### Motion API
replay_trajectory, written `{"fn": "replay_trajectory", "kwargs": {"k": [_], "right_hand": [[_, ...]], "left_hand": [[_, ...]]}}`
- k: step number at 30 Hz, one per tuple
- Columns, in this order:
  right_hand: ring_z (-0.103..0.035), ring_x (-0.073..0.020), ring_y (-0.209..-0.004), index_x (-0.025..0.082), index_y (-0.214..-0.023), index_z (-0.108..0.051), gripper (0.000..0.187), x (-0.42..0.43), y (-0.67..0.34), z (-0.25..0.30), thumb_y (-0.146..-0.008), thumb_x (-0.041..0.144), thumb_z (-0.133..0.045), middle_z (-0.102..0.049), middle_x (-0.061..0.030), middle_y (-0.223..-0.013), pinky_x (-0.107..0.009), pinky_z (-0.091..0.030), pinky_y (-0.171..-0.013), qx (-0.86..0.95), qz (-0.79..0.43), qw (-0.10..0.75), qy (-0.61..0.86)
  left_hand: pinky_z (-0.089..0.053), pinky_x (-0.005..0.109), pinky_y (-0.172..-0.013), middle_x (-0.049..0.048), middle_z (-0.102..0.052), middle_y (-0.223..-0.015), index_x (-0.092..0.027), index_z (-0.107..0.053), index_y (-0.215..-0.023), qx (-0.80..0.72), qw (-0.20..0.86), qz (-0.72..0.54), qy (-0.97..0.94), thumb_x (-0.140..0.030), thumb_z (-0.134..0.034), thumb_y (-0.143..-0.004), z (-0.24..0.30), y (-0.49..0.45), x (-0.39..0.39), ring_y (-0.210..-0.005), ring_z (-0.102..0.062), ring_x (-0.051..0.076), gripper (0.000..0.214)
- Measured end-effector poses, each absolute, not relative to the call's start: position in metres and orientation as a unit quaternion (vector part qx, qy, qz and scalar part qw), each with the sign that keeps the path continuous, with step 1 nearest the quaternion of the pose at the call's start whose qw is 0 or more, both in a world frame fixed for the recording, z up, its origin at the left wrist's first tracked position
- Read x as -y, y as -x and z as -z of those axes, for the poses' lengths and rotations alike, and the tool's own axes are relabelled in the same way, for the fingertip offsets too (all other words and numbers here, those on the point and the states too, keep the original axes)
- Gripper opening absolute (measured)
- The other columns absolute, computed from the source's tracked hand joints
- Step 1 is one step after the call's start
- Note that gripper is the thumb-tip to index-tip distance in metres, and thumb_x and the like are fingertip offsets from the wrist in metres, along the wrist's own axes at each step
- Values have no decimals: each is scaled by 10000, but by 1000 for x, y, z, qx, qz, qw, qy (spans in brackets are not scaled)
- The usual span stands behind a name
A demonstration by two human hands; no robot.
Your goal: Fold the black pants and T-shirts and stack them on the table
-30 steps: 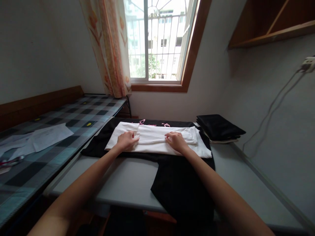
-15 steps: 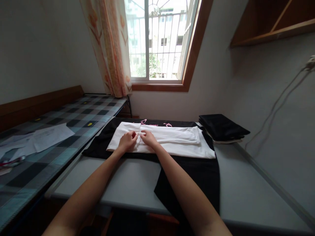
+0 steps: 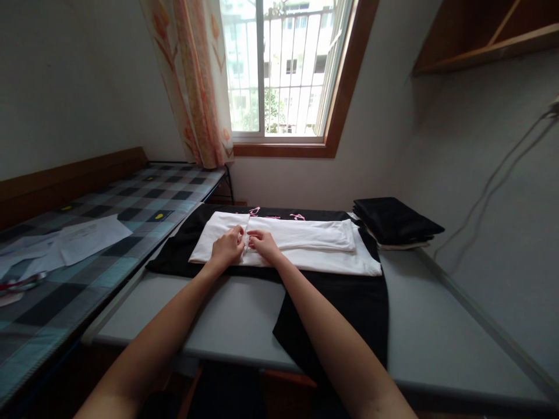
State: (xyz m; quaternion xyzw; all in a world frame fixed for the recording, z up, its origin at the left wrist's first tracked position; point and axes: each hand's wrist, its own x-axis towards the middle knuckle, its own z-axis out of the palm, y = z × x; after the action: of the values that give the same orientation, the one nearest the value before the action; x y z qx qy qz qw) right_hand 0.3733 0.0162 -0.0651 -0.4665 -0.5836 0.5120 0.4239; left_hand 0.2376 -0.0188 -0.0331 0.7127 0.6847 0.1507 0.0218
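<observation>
A folded white garment [image 3: 305,244] lies across a black garment with pink print [image 3: 336,314] spread on the grey table [image 3: 227,320]. My left hand [image 3: 227,247] and my right hand [image 3: 263,244] rest side by side on the left part of the white garment. Both hands have curled fingers pinching the folded edge of the white cloth near its middle seam. The fingertips nearly touch each other.
A stack of folded black clothes [image 3: 393,221] sits at the table's far right by the wall. To the left is a bed with a checked cover [image 3: 109,227], papers [image 3: 74,238] and red-handled scissors [image 3: 17,283]. A window and curtain stand behind.
My right hand slid left along the white garment from its middle to beside my left hand. The view shifted slightly down since then.
</observation>
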Motion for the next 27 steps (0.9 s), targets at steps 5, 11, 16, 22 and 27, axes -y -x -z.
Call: {"fn": "replay_trajectory", "kwargs": {"k": [5,11,16,22,27], "right_hand": [[-670,-177,-846,178,-997,-758,282,-12,-374,64,-815,137,-546,-748,-53,-955,-304,-526,-848,659,-418,376,500],[-654,-185,-802,167,-868,-781,271,-9,-376,61,-812,144,-516,-736,-30,-820,-268,-493,-783,713,-359,351,489],[-654,-175,-781,153,-1003,-770,267,-15,-373,67,-799,169,-597,-730,-49,-838,-278,-511,-775,659,-425,391,481],[-661,-163,-790,172,-941,-767,295,-17,-375,69,-751,83,-559,-724,-17,-840,-281,-538,-786,592,-532,432,424],[-671,-157,-851,181,-1215,-655,503,-14,-376,68,-734,61,-567,-729,-42,-1015,-289,-546,-800,530,-616,457,362]], "left_hand": [[-478,313,-726,107,-718,-976,-209,-618,-1071,-709,17,-118,-695,-493,-540,-861,30,-238,19,-929,-676,287,361],[-473,295,-706,111,-728,-909,-194,-689,-839,-704,6,-100,-703,-433,-549,-847,30,-237,15,-890,-684,276,277],[-451,269,-692,70,-722,-875,-198,-670,-855,-682,16,-175,-710,-384,-542,-862,29,-232,14,-859,-678,233,226],[-430,269,-686,59,-703,-825,-192,-629,-810,-630,34,-192,-752,-385,-540,-882,31,-235,13,-807,-664,215,225],[-426,275,-671,54,-704,-857,-211,-613,-819,-642,30,-156,-750,-411,-525,-893,31,-238,17,-842,-667,230,231]]}}
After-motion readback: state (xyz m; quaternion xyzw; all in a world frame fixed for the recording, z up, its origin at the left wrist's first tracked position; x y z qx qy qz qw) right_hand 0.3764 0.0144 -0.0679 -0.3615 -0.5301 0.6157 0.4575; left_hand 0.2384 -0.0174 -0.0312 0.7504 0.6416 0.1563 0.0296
